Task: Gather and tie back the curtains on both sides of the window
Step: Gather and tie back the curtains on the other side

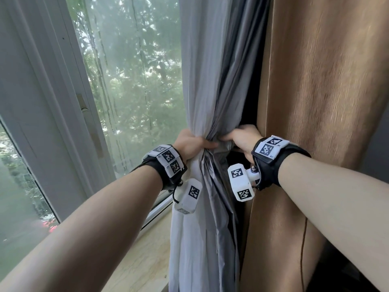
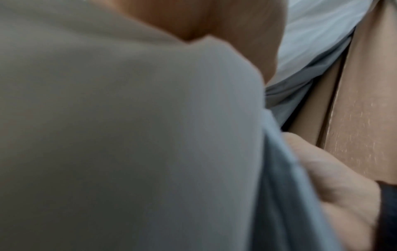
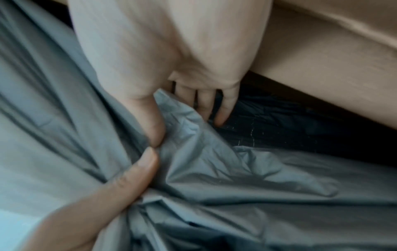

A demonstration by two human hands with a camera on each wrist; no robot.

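A white sheer curtain [image 1: 202, 85] and a grey lining curtain [image 1: 233, 81] hang bunched together right of the window. My left hand [image 1: 195, 144] grips the bundle from the left, thumb across its front. From the right, my right hand [image 1: 240, 137] holds the grey folds, its fingers curled behind them. In the right wrist view, the right thumb [image 3: 153, 125] and the left thumb [image 3: 137, 171] pinch the grey cloth [image 3: 225, 169] between them. White cloth [image 2: 107, 135] fills the blurred left wrist view, with the right hand [image 2: 335, 186] beside it.
A heavy brown curtain [image 1: 326, 102] hangs close on the right, behind my right wrist. The window pane [image 1: 130, 70] and its white frame [image 1: 52, 102] stand to the left. A beige stone sill [image 1: 143, 249] runs below.
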